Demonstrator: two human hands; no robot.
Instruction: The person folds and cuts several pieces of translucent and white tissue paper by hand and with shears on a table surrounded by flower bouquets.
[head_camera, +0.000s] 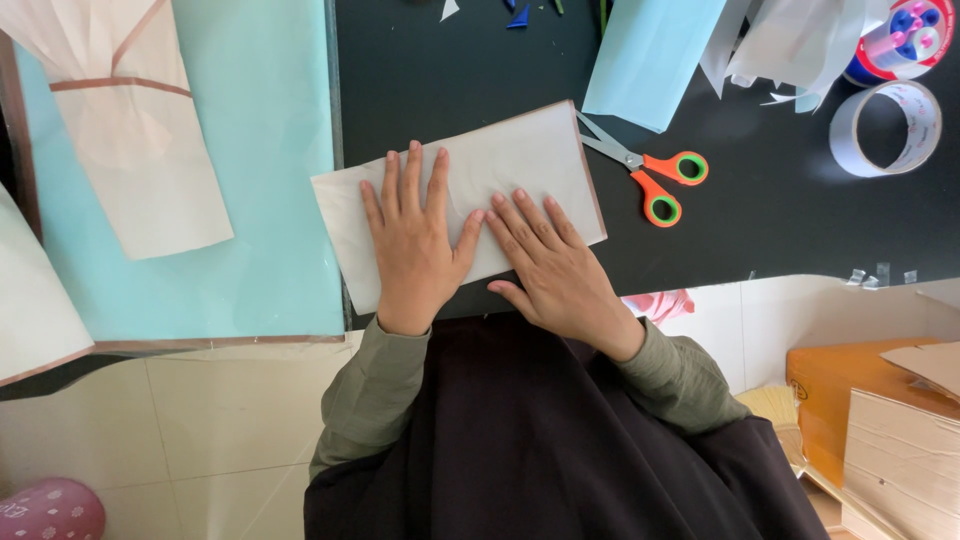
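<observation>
A folded sheet of pale, translucent paper (520, 160) with a thin brown edge lies on the black tabletop (770, 230). My left hand (412, 245) rests flat on its left half, fingers spread and pointing away from me. My right hand (555, 265) presses flat on the lower right part, fingertips meeting the left thumb near the paper's middle. Neither hand grips anything. Olive-green sleeves cover both wrists.
Scissors (650, 175) with orange and green handles lie just right of the paper. A tape roll (885, 128) and a pot of pens (905, 35) sit at the far right. Light blue sheets (265, 150) with folded pale paper (130, 130) lie left. Cardboard boxes (880, 420) stand on the floor.
</observation>
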